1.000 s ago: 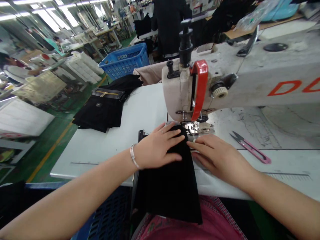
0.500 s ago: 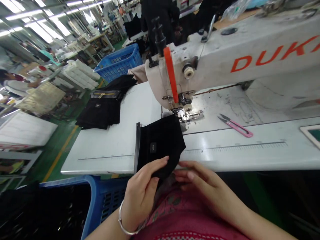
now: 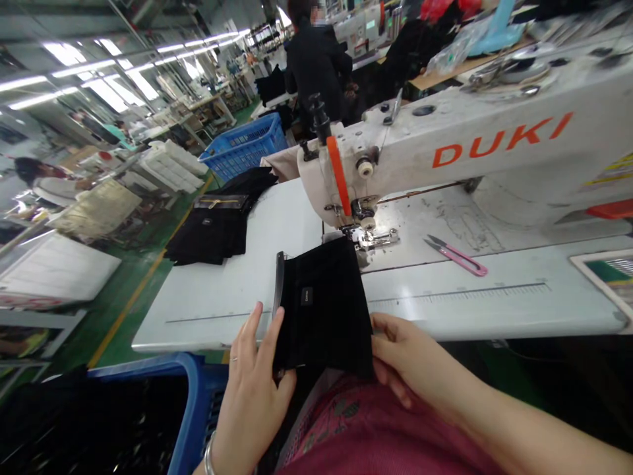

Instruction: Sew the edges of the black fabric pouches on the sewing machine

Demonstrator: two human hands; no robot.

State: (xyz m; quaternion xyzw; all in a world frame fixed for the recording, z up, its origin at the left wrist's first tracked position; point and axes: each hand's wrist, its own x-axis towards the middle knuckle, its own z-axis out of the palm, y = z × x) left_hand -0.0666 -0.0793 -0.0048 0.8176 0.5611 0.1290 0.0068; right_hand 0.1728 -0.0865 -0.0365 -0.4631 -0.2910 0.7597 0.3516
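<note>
A black fabric piece (image 3: 329,307) with a small label and a dark strip along its left edge lies on the white sewing table, its far corner by the presser foot of the sewing machine (image 3: 420,145). At its lower left edge is my left hand (image 3: 254,379), fingers spread, the thumb under the near corner. My right hand (image 3: 403,353) pinches the right edge, with some fingertips hidden behind the fabric. Pink thread snips (image 3: 457,256) lie on the table right of the needle area.
A stack of black pieces (image 3: 210,224) sits at the table's left. Blue baskets stand behind the table (image 3: 244,148) and at the near left (image 3: 192,396), the latter holding dark items. A person in black (image 3: 316,66) is beyond the machine.
My left hand has moved left, off the fabric's face to its left edge. My right hand has taken hold of the right edge. The fabric is spread flatter, and the view has shifted.
</note>
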